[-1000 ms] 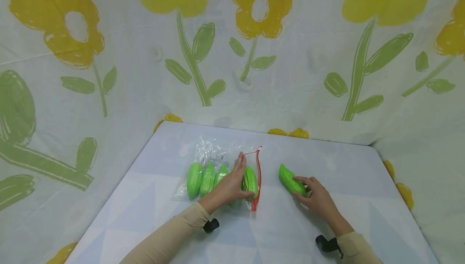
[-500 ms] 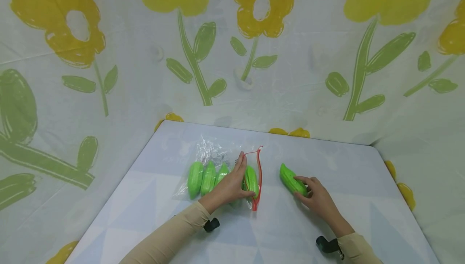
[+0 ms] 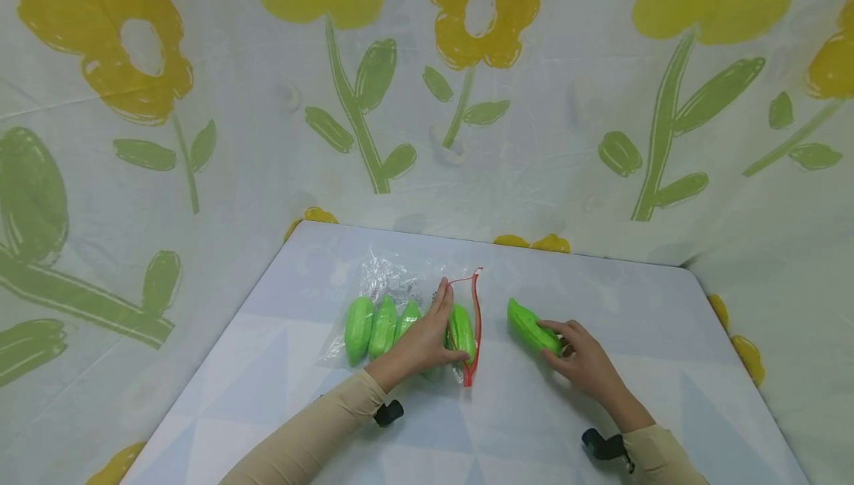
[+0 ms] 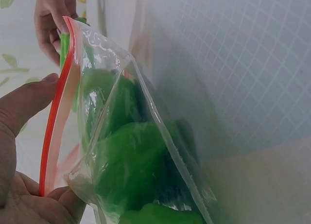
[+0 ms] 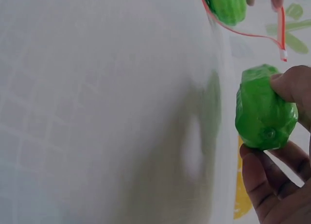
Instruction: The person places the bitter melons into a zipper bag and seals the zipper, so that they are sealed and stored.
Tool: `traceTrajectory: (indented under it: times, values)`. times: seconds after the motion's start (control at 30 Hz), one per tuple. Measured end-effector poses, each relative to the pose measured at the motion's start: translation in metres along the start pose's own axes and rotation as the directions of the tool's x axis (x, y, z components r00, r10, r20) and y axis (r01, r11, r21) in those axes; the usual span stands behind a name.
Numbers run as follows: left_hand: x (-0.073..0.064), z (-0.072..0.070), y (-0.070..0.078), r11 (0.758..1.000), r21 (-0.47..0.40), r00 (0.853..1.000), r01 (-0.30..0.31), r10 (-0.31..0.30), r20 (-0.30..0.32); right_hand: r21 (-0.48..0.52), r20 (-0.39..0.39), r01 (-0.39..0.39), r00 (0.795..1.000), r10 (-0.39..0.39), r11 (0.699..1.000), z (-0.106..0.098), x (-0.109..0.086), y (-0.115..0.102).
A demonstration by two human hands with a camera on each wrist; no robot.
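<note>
A clear zip-top bag with a red closure lies on the table, several green ribbed gourds in a row inside it. My left hand holds the bag at its mouth. In the left wrist view the thumb touches the red closure strip, and the other fingers are at the lower edge of the mouth. To the right of the bag, my right hand grips another green gourd by its near end. From the right wrist, thumb and fingers show on opposite sides of this gourd, above the table.
The pale patterned table ends at a back edge against a flower-print cloth. Black wrist cameras sit under both forearms, near the tabletop. A gap of bare table lies between the bag mouth and the held gourd.
In the last half second my right hand has shifted the gourd slightly left, toward the bag. My left hand and the bag have stayed in place.
</note>
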State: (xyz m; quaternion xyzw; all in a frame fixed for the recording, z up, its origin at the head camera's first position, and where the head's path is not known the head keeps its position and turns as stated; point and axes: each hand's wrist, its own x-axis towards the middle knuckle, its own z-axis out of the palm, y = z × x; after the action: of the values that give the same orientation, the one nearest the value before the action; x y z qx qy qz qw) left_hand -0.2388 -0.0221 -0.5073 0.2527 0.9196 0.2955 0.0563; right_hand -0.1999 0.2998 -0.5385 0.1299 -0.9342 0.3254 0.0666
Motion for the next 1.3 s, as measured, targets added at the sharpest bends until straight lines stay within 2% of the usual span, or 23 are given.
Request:
traceTrajectory:
  times: [0.27,0.53,0.8,1.13,1.3]
  values:
    - [0.0,0.0,0.0,1.0,0.008,1.0,-0.002,0.002,-0.009,0.075,-0.019,0.108,0.994,-0.107,0.991,0.006,0.001,-0.006]
    - [0.0,0.001,0.0,1.0,0.009,1.0,0.003,-0.003,-0.005,0.109,0.035,0.13,0.99,-0.134,0.986,0.015,0.005,-0.011]
    - [-0.001,0.001,0.001,1.0,0.006,1.0,0.002,-0.002,-0.005,0.123,0.033,0.186,0.981,-0.192,0.975,0.025,0.009,-0.015]
    - [-0.001,0.001,0.001,1.0,-0.004,1.0,-0.012,0.012,-0.006,0.125,0.08,0.143,0.985,-0.154,0.982,0.032,0.013,-0.02]
    - [0.0,0.001,0.002,1.0,-0.022,1.0,-0.013,0.013,-0.01,0.137,0.107,0.179,0.975,-0.194,0.974,0.032,0.011,-0.02]
